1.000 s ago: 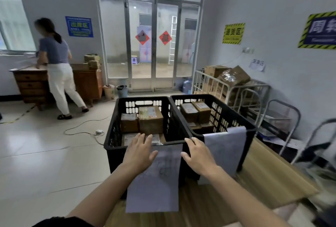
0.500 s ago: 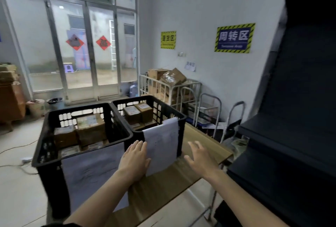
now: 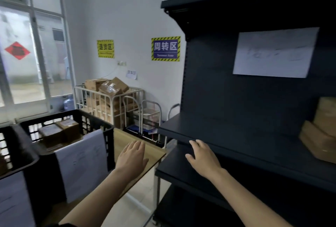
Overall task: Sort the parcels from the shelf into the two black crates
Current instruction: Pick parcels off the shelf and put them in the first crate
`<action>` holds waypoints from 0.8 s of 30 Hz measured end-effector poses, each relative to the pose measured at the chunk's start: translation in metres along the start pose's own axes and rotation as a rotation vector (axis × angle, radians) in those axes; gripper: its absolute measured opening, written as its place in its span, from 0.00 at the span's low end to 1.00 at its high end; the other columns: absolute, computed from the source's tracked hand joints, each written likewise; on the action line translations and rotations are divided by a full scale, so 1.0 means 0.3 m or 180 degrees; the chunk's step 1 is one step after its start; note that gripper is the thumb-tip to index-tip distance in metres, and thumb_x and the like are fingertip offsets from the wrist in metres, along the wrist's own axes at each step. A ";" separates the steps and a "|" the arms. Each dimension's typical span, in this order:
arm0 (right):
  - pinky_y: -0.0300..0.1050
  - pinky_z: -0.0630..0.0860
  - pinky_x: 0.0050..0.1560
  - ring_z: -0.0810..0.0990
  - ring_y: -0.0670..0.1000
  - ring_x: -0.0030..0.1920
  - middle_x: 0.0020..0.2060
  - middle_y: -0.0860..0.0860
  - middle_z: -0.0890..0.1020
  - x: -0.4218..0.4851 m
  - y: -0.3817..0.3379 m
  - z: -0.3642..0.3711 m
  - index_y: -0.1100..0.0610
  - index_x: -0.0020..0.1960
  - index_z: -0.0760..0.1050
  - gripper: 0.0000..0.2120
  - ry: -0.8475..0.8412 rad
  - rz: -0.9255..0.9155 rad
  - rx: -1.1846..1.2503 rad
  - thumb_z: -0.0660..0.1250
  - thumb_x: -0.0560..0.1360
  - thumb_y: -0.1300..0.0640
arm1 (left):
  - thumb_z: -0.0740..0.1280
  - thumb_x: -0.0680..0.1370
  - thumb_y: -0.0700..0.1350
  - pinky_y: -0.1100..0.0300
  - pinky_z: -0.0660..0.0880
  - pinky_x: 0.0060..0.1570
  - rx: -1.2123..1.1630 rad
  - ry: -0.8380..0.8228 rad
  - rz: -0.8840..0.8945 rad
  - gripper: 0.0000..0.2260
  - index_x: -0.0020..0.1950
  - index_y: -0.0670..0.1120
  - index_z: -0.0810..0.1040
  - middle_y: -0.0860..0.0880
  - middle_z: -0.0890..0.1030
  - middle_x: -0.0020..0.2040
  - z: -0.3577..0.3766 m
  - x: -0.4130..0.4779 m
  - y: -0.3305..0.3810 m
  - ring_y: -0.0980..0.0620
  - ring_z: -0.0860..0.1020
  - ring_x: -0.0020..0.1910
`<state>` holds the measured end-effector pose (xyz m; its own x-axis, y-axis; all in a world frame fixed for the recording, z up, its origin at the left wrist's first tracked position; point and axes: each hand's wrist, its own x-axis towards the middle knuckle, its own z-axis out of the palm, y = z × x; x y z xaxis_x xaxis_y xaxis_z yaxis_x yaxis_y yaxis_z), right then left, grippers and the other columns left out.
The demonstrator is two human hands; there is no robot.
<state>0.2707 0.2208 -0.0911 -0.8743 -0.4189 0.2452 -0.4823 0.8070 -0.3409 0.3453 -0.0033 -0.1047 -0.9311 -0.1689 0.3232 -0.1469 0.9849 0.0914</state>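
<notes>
While the left black crate is cut off by the frame edge, so that I cannot tell what it holds, the right black crate stands against it on the wooden counter and shows two crated parcels, side by side near its far wall. Each crate has a white paper sheet hanging over its near wall. I take these for sorting labels turned toward me, though the writing is too blurred to read. That makes two crates and two sheets so far.

My left hand hovers over the counter's bare end, just right of the crates, with its fingers straight and nothing in it. My right hand is equally flat and empty. It reaches at the front lip of the dark metal shelf, but I cannot tell whether it touches. I judge this to be the reach for the next pick.

A third sheet hangs on the shelf's back panel. The waiting shelf parcels lie at the far right of that board, well apart from my right hand. I count at least two, stacked, with the frame cutting off the rest.
</notes>
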 end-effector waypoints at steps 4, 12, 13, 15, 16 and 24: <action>0.47 0.55 0.73 0.53 0.52 0.75 0.75 0.54 0.55 -0.050 0.187 -0.099 0.55 0.75 0.53 0.27 0.0084 0.0181 -0.0066 0.56 0.79 0.48 | 0.58 0.79 0.54 0.57 0.50 0.74 -0.0014 0.0089 0.0169 0.28 0.76 0.46 0.54 0.49 0.58 0.76 0.009 0.066 0.202 0.50 0.52 0.76; 0.46 0.56 0.72 0.54 0.52 0.75 0.75 0.54 0.56 -0.160 0.541 -0.276 0.55 0.75 0.54 0.27 0.0300 0.0498 -0.0167 0.56 0.79 0.48 | 0.58 0.79 0.53 0.56 0.50 0.74 -0.0026 0.0079 0.0585 0.28 0.75 0.45 0.54 0.48 0.59 0.75 0.061 0.167 0.600 0.49 0.53 0.76; 0.46 0.57 0.73 0.54 0.52 0.75 0.75 0.54 0.56 -0.176 0.585 -0.296 0.55 0.75 0.54 0.27 0.0322 0.0550 -0.0182 0.56 0.79 0.48 | 0.58 0.79 0.52 0.56 0.49 0.74 -0.0041 0.0073 0.0638 0.28 0.75 0.44 0.54 0.48 0.59 0.75 0.069 0.176 0.651 0.49 0.52 0.76; 0.46 0.57 0.72 0.54 0.52 0.75 0.75 0.54 0.57 -0.212 0.671 -0.334 0.55 0.75 0.54 0.27 0.0376 0.0651 -0.0222 0.56 0.79 0.48 | 0.58 0.79 0.52 0.56 0.49 0.74 -0.0092 0.0040 0.0742 0.27 0.75 0.44 0.55 0.47 0.59 0.75 0.086 0.191 0.753 0.48 0.52 0.76; 0.46 0.58 0.72 0.55 0.52 0.74 0.75 0.54 0.57 -0.231 0.711 -0.353 0.55 0.75 0.54 0.27 0.0395 0.0701 -0.0239 0.56 0.79 0.48 | 0.58 0.80 0.52 0.55 0.49 0.74 -0.0118 0.0007 0.0785 0.27 0.75 0.45 0.55 0.47 0.58 0.75 0.093 0.201 0.801 0.48 0.52 0.76; 0.45 0.63 0.68 0.59 0.52 0.72 0.73 0.52 0.59 -0.383 1.013 -0.524 0.54 0.74 0.54 0.27 0.0657 0.1162 -0.0323 0.57 0.79 0.47 | 0.56 0.80 0.52 0.55 0.49 0.75 -0.0397 -0.0025 0.1216 0.26 0.76 0.45 0.53 0.47 0.56 0.76 0.124 0.279 1.180 0.47 0.50 0.77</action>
<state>0.2333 0.5797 -0.0804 -0.9522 -0.0146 0.3051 -0.1265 0.9280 -0.3505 0.2031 0.3326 -0.0803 -0.9135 0.2095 0.3488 0.2517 0.9645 0.0798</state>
